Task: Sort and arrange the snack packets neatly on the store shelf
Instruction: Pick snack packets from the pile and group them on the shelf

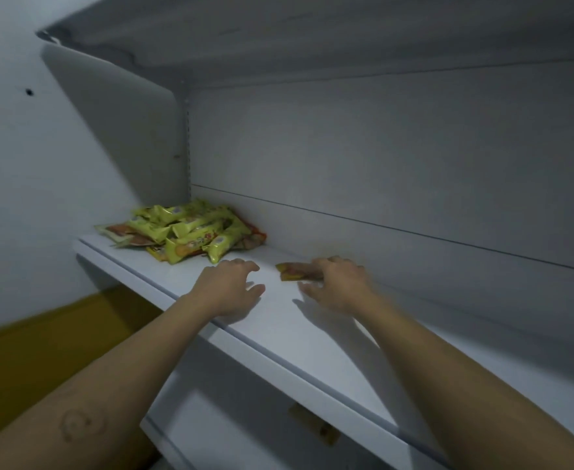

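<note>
White metal shelf (278,334): both your bare hands reach over its board. Left hand (228,286): fingers loosely spread and slightly curved, holding nothing, near the heap. Right hand (336,286): fingers laid on top of one flat orange-yellow snack packet (292,271) lying on the board, thumb held apart from it; blur hides finer detail. Heap of yellow-green snack packets (190,232): jumbled in the left rear corner, against the back panel.

Loose heap of long yellow-green plastic snack packets (190,232), overlying flat orange packets (122,230), lay at ten o'clock on the white shelf board (312,334); a single flat orange-yellow packet (292,271) lay apart at the heap's four o'clock.
</note>
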Available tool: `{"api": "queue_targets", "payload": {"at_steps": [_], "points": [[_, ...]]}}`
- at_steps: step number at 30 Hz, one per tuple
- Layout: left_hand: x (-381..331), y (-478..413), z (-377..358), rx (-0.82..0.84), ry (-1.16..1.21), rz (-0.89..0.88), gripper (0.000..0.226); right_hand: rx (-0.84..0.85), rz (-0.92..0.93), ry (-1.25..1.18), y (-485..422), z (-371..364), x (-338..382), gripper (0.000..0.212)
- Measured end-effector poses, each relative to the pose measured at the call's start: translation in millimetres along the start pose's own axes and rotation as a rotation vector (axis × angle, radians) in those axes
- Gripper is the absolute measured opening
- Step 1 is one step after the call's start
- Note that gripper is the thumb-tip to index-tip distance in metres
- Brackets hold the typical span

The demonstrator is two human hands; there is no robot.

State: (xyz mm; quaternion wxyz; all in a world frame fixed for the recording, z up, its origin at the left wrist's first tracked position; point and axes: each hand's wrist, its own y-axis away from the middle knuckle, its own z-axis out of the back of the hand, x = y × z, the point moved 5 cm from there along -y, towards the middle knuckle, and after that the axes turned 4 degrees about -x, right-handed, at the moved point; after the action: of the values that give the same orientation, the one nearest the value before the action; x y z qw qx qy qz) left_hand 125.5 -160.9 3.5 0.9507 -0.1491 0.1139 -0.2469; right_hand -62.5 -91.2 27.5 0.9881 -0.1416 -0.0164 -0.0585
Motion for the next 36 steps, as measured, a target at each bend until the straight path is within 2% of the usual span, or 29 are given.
{"api": "queue_targets", "payload": {"at_steps": [6, 9, 11, 14, 16, 18, 21, 23, 31, 33, 36], "points": [[97.2, -34.5, -4.1, -0.229, 0.057, 0.017, 0.043, 0.001, 0.019, -0.052, -71.2, -42.6, 92.9, 0.064], [132.2, -55.8, -2.3, -0.335, -0.006, -0.035, 0.038, 0.035, 0.008, -0.087, -100.7, -63.4, 130.0, 0.063], [153.8, -70.5, -1.7, -0.384, -0.037, 0.001, 0.041, 0.026, -0.019, -0.145, -119.6, -73.2, 146.7, 0.059], [178.4, -86.2, -12.3, -0.37, 0.024, 0.098, 0.047, -0.077, -0.101, -0.312, -145.7, -83.2, 161.3, 0.048], [188.6, -94.1, -26.0, -0.333, -0.004, 0.128, 0.055, -0.122, -0.13, -0.405, -160.1, -91.2, 172.1, 0.049], [193.4, -102.2, -31.3, -0.347, -0.059, 0.116, 0.059, -0.082, -0.114, -0.449, -170.8, -102.0, 179.9, 0.056], [195.5, -111.7, -35.4, -0.344, -0.066, 0.109, 0.053, 0.046, -0.043, -0.415, -180.4, -115.7, 177.8, 0.058], [196.7, -109.7, -39.1, -0.335, -0.039, 0.113, 0.051, 0.042, -0.04, -0.382, -179.7, -119.0, 174.4, 0.062], [201.4, -97.9, -35.4, -0.406, 0.013, 0.104, 0.046, -0.148, -0.265, -0.403, -174.6, -107.3, 162.6, 0.045], [198.6, -96.3, -33.1, -0.411, 0.045, 0.083, 0.043, -0.218, -0.311, -0.408, -174.6, -104.3, 152.6, 0.032], [197.1, -95.1, -28.3, -0.417, 0.207, 0.062, 0.038, -0.328, -0.372, -0.601, -177.4, -103.9, 139.9, 0.022]]}}
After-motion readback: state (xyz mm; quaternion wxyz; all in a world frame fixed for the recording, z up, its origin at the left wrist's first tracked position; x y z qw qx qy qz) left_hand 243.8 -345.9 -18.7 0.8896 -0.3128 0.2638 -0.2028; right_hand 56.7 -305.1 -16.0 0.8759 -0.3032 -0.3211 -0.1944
